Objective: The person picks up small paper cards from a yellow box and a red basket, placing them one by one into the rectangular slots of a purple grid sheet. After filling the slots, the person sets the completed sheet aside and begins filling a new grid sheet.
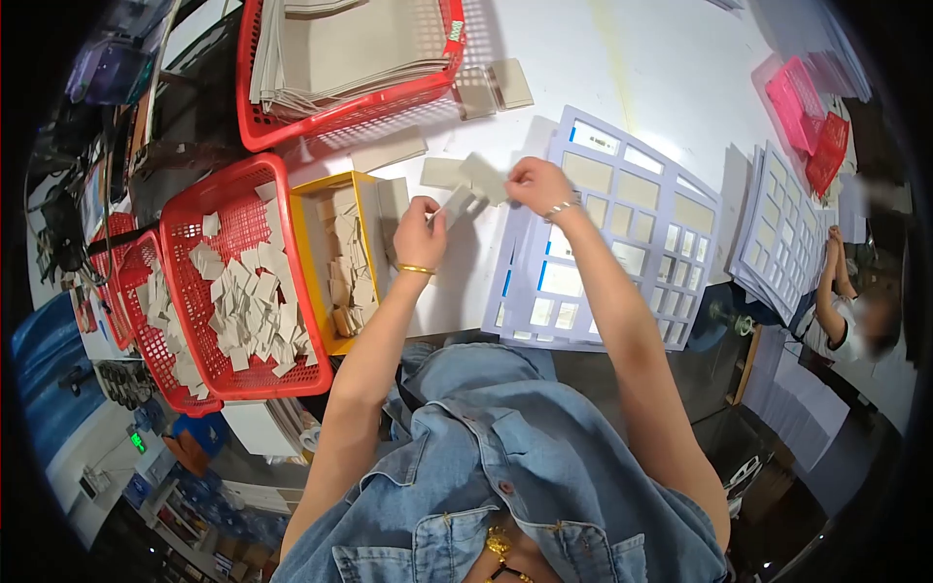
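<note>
My left hand (420, 235), with a gold bangle at the wrist, is closed on a small grey cardboard piece (455, 206) held at a slant above the white table. To its right, my right hand (540, 187) pinches another grey cardboard rectangle (484, 179) by its edge; the piece looks slightly blurred. Under and behind these lies a flat cardboard piece (441, 173). Close by my right forearm is a pale lilac frame sheet (550, 222) with many rectangular windows, several of them filled with grey board. It appears to lie on further sheets.
A yellow-edged box (309, 262) of small cardboard pieces stands left of my left hand. Beside it is a red basket (185, 282) of loose pieces. A larger red basket (369, 102) holds big boards. At far right, another person (855, 316) handles windowed sheets (777, 233).
</note>
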The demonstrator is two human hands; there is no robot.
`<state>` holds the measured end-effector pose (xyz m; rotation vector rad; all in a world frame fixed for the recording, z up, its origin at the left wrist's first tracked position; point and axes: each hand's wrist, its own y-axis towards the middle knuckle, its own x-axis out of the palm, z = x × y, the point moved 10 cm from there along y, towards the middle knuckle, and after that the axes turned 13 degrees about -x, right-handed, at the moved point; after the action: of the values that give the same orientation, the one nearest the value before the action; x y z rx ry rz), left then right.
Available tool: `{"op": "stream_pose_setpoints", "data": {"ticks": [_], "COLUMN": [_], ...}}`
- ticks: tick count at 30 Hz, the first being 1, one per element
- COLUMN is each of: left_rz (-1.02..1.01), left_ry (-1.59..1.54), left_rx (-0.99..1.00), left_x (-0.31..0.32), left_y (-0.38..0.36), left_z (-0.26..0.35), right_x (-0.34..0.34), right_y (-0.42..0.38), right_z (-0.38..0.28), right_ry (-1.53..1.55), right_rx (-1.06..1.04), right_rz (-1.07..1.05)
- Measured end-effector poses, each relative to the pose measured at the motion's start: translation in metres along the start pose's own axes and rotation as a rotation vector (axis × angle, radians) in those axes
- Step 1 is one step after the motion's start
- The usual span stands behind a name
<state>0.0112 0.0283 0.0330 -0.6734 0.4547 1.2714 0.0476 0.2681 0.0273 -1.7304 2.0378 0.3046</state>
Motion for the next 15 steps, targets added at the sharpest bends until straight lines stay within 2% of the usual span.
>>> {"op": "stream_pose_setpoints", "data": {"ticks": [2, 3, 6, 10, 11, 15], "left_rz": [-0.007, 0.003, -0.123, -0.455, -0.448, -0.47], "left_ry": [-0.082, -0.115, -0.331, -0.331, -0.223, -0.034], "left_rx": [-0.066, 0.009, -0.048, -0.019, 0.118, 0.294], "left_x": [-0.007, -0.005, 0.018, 0.075, 0.077, 0.112], "left_y": [-0.009, -0.014, -0.032, -0.069, -0.077, -0.091], "left_z": [0.009, 0.014, 0.027, 0.063, 0.086, 0.123], "right_x": [-0.036, -0.055, -0.109, -0.145, -0.15, -0.154], "right_y": [-0.028, -0.045, -0.102, -0.173, -0.189, -0.245], "right_z": [0.016, 0.021, 0.03, 0.048, 0.058, 0.088], "right_ry": [0.236, 0.343, 0.312, 0.335, 0.346, 0.441], "right_rx": [0.076, 0.117, 0.201, 0.24, 0.249, 0.331], "right_rz": [0.154, 0.232, 0.401, 0.558, 0.592, 0.71]}}
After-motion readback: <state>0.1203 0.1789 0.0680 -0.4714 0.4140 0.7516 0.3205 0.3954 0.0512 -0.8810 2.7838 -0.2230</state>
